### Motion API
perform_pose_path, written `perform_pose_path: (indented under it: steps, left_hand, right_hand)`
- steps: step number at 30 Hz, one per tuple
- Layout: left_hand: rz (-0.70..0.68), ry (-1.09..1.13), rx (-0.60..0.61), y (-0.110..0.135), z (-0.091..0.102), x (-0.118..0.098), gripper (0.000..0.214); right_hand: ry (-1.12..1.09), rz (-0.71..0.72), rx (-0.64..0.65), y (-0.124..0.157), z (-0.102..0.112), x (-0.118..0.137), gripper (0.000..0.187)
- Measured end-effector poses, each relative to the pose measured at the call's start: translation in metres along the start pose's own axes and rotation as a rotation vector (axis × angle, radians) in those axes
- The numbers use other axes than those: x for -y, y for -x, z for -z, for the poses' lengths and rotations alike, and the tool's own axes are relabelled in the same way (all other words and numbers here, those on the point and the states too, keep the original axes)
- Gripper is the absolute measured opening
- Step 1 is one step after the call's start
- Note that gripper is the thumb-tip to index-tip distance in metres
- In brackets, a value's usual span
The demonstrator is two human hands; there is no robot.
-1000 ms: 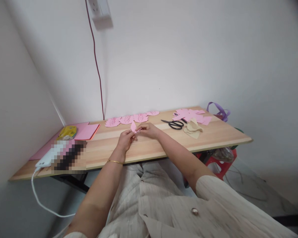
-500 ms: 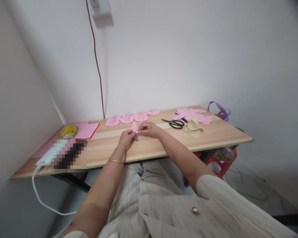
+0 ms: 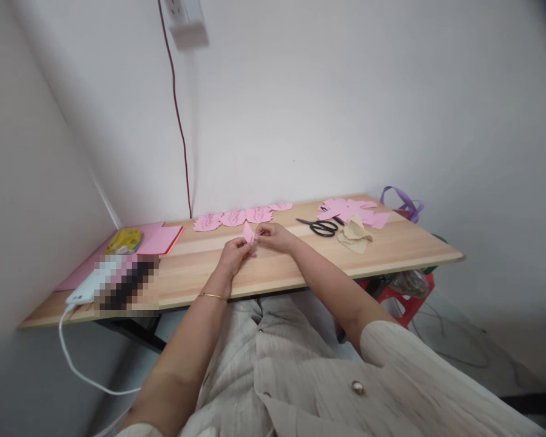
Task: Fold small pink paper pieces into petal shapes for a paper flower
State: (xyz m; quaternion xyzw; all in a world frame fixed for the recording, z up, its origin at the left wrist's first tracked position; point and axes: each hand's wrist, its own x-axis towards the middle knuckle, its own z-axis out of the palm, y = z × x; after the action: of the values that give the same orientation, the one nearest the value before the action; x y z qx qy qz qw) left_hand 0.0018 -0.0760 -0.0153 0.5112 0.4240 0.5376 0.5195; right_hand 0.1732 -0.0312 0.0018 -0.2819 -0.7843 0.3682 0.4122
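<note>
Both hands meet over the middle of the wooden table (image 3: 273,270). A small folded piece of pink paper (image 3: 249,232) stands up between them, its pointed end facing the wall. My left hand (image 3: 235,255) is closed, pinching the paper's lower part between thumb and fingers. From the other side my right hand (image 3: 275,237) pinches its right edge with closed fingertips. The fingers hide part of the paper. Behind them, along the wall, lies a row of several pink paper cutouts (image 3: 233,218) with scalloped edges.
Black-handled scissors (image 3: 323,227) lie right of my hands, beside crumpled tan paper (image 3: 355,233) and pink paper scraps (image 3: 350,210). At left are stacked pink sheets (image 3: 159,240), a yellow packet (image 3: 124,241) and a white device (image 3: 84,290) with a cable. A purple ribbon (image 3: 404,200) hangs at the far right.
My fingers have shifted very slightly on the pink paper, and its tip has tilted a little to the right. Everything else stays in place.
</note>
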Motion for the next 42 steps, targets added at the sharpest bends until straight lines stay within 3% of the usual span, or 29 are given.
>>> perform_pose_path:
  steps: [21, 38, 42]
  left_hand:
    - [-0.014, -0.017, -0.011, 0.0019, -0.0028, -0.0016, 0.030]
    - [-0.010, -0.043, -0.088, -0.0022, 0.0006, 0.0033, 0.028]
    - [-0.012, -0.042, -0.114, -0.0033, 0.0018, 0.0047, 0.026]
  right_hand:
    - [-0.111, -0.065, -0.047, 0.0007, -0.0037, 0.0006, 0.026]
    - [-0.369, -0.190, 0.071, -0.0005, -0.0036, -0.0069, 0.026]
    - [-0.349, -0.198, -0.075, -0.0027, -0.0001, -0.0080, 0.032]
